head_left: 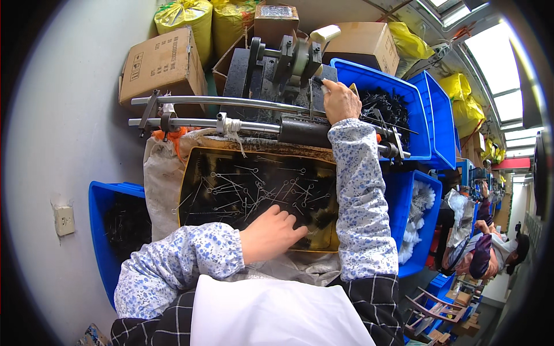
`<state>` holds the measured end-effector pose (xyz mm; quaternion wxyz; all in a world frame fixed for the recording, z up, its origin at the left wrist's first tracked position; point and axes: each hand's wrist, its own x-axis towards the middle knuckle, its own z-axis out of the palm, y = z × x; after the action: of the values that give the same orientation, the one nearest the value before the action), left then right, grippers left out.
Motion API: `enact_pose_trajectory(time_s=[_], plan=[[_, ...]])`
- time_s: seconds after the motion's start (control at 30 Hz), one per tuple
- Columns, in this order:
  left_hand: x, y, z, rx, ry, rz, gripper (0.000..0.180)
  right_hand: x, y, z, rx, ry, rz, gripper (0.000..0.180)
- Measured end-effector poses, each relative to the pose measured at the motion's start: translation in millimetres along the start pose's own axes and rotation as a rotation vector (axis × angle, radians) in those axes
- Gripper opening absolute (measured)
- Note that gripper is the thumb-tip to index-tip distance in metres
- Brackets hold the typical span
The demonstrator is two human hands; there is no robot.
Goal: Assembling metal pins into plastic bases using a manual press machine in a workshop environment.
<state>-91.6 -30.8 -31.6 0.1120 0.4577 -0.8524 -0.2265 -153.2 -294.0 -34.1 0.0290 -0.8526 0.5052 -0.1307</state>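
My left hand [273, 234] hovers low over the near part of a yellow-rimmed tray [332, 236], its fingers loosely bent and thumb apart. Nothing shows between them, though the fingertips are partly hidden. Scattered on the tray's dark bottom lie several thin metal wires with looped ends [242, 187]. Farther off, my right hand [341, 102] reaches up to a dark bench machine [283, 66]. Its fingertips pinch together at a small black bristly piece [317, 83] beside the machine's wheel. My right forearm passes over the tray's right side and the metal rods.
Two metal rods [208, 102] cross between tray and machine. Blue bins stand around: one with black bristly pieces [386, 106], another with white fluffy pieces [416, 213], and one at left [104, 242]. Cardboard boxes [158, 66] and yellow sacks [187, 23] sit behind. A person [479, 251] sits at far right.
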Motion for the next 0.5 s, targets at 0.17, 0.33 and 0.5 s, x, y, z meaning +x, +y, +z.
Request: enact_pose_trajectory(time_s=[0.17, 0.33, 0.5], plan=[[-8.1, -3.1, -21.2, -0.103, 0.044, -0.013, 0.027, 0.6, 3.7, -1.6, 0.069, -0.005, -0.007, 0.024], [-22.2, -10.7, -36.0, -0.168, 0.152, -0.059, 0.024, 1.4, -4.4, -2.3, 0.048, -0.047, 0.033, 0.025], [-27.3, -11.2, -51.2, -0.169, 0.139, -0.125, 0.024, 5.1, 8.9, 8.2, 0.052, 0.033, -0.071, 0.026]])
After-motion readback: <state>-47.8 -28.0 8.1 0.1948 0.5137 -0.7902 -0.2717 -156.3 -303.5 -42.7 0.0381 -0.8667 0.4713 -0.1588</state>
